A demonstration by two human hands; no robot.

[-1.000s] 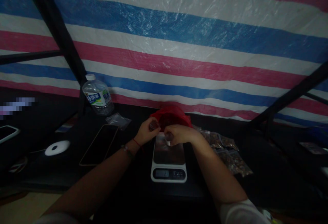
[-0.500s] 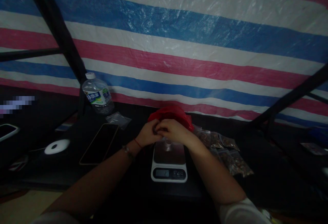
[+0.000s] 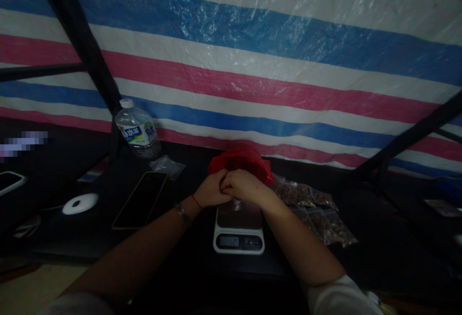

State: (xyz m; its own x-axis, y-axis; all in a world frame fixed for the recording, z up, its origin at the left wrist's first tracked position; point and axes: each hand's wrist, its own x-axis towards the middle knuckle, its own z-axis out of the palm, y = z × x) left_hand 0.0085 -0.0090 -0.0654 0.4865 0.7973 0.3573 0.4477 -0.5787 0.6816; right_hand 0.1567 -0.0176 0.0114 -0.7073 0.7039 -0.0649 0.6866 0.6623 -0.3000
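Observation:
My left hand (image 3: 211,190) and my right hand (image 3: 242,185) meet fingertip to fingertip just above the far edge of a white kitchen scale (image 3: 238,243). Both pinch a small clear bag (image 3: 237,204); only its lower part shows below my right hand, and the dim light hides its contents. Right behind my hands sits a red plastic bag (image 3: 241,159). A red string and a bead bracelet circle my left wrist.
A pile of small filled clear bags (image 3: 317,216) lies right of the scale. Left of it lie a dark phone (image 3: 140,200), an empty clear bag (image 3: 167,166), a water bottle (image 3: 137,133) and a white round device (image 3: 80,203). A striped tarp hangs behind black frame bars.
My two hands, apart a second ago with the little bag between them, have come together and now touch above the scale.

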